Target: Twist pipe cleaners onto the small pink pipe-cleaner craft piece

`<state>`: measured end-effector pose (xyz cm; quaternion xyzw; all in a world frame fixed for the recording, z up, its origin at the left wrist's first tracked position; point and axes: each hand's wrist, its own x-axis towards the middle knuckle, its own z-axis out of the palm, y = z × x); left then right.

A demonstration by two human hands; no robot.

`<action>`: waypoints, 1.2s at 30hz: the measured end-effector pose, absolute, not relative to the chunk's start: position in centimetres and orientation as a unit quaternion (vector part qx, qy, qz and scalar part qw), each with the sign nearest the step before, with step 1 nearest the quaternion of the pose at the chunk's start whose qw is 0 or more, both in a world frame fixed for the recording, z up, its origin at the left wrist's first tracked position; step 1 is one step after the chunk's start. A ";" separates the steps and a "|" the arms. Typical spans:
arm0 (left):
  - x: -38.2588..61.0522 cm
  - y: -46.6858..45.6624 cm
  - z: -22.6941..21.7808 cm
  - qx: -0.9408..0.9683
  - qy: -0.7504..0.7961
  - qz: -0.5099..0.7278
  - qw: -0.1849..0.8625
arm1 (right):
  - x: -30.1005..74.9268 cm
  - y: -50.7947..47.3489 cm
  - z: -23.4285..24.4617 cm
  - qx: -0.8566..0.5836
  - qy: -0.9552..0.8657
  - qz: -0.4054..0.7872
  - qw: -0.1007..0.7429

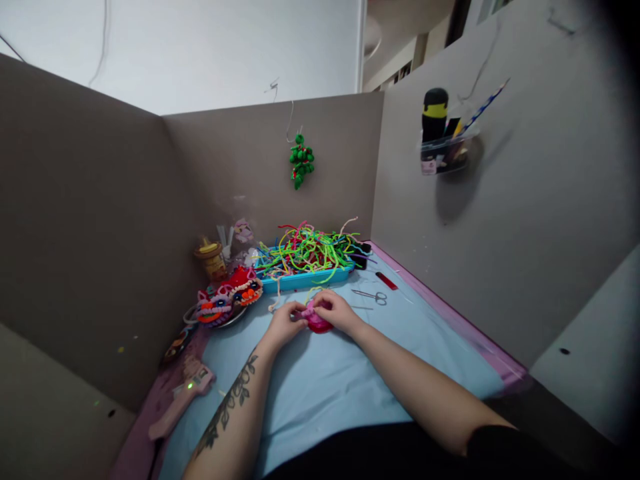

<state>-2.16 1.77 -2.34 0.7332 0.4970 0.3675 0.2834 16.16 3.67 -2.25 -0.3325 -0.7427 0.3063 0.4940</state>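
A pink and red fuzzy craft piece, seemingly of pipe cleaners, sits between my two hands above the blue cloth. My left hand pinches its left side, fingertips on the pink part. From the upper right, my right hand is closed on its pink top, with thumb and fingers together. A yellowish strand sticks out behind the piece. My fingers hide much of its shape. Just right of my right hand lie a pair of scissors and a thin stick.
A blue tray heaped with pipe cleaners stands at the back. Finished-looking fuzzy pieces lie on a plate at left, by a brown jar. A pink glue gun rests front left; a red strip lies right. Grey panels enclose three sides.
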 end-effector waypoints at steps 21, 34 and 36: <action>-0.5 0.8 -1.2 0.808 0.427 0.388 0.114 | 19.9 7.2 -3.0 -0.398 -0.635 0.394 0.532; -0.6 1.0 -1.5 0.815 0.418 0.387 0.107 | 18.8 7.3 -3.9 -0.377 -0.682 0.414 0.470; -0.6 1.1 -1.6 0.814 0.418 0.389 0.104 | 18.8 7.3 -3.9 -0.375 -0.682 0.417 0.470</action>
